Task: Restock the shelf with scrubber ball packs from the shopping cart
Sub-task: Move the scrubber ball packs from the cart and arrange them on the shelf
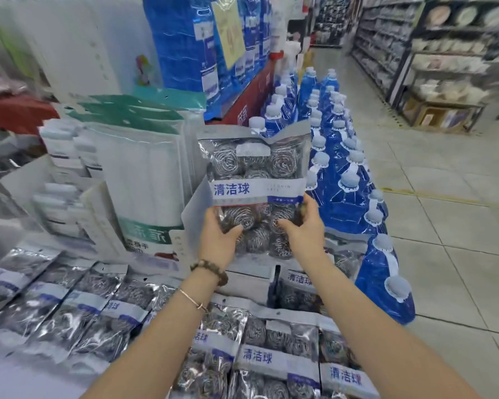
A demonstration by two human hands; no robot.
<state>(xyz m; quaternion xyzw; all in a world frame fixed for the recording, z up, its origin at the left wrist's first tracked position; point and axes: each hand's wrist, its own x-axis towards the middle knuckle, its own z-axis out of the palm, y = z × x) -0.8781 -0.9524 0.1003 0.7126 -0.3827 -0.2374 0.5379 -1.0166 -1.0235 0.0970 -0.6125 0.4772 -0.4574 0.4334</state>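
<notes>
A clear scrubber ball pack (254, 174) with a grey top and a white-blue label stands upright in front of me, held by both hands at its lower part. My left hand (218, 239) grips the bottom left corner, thumb on the front. My right hand (301, 227) grips the bottom right edge. Several more scrubber ball packs (260, 355) lie flat in rows on the display surface below my arms, and another row (58, 306) runs off to the left. No shopping cart is in view.
White packs with green tops (144, 174) stand upright to the left of the held pack. Blue bottles in shrink wrap (343, 180) line the floor on the right. Blue packs (185, 47) stack behind. A tiled aisle (444, 226) and shelving (432, 61) lie to the right.
</notes>
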